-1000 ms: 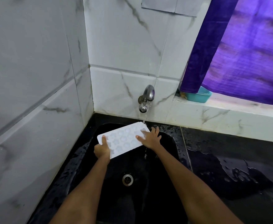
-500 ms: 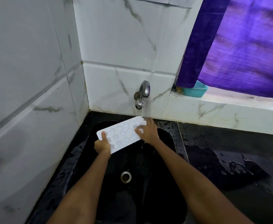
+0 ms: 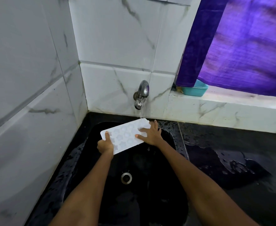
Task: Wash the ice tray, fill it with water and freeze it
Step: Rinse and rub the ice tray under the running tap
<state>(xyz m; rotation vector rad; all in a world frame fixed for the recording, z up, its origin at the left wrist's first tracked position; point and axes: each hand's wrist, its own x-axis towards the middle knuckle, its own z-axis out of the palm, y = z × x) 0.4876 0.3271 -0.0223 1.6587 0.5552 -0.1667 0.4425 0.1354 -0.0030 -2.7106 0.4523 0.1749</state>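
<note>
While water runs, hands hold white ice tray (image 3: 125, 136) (star-shaped cells).

I see the ice tray (image 3: 125, 136) held over the sink (image 3: 179, 185), its far right corner under the tap (image 3: 141, 94) on the back wall. My left hand (image 3: 105, 145) grips its near left end; my right hand (image 3: 151, 134) lies on its right end. The drain (image 3: 126, 177) sits below, nearer me. Right of the sink runs the counter (image 3: 240, 160), and behind it a ledge (image 3: 232, 101) carries a tub (image 3: 194, 90) under a curtain (image 3: 240, 46).
</note>
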